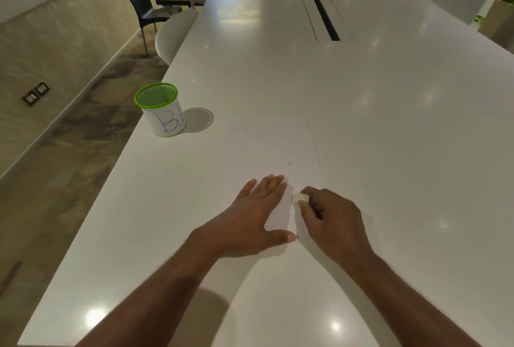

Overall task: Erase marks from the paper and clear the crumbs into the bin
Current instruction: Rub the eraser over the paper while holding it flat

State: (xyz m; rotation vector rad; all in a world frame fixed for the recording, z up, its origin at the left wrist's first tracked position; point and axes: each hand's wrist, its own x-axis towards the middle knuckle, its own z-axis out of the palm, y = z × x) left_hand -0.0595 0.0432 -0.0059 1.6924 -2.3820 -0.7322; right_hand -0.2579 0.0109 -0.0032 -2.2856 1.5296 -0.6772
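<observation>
A white sheet of paper (278,149) lies on the white table (389,124), hard to tell from it apart from its right edge. My left hand (256,213) rests flat on the sheet with its fingers straight and the thumb spread. Just to its right, my right hand (331,216) pinches a small white eraser (299,198) and presses it on the paper. A tiny dark crumb or mark (289,163) sits a little beyond the fingers. The bin (161,110), a small white cup with a green rim and blue letters, stands near the table's left edge.
A long cable slot (325,17) is set into the table's far middle. Chairs (141,4) stand along the left side, one white seat (173,32) tucked against the table's edge. The floor drops away on the left.
</observation>
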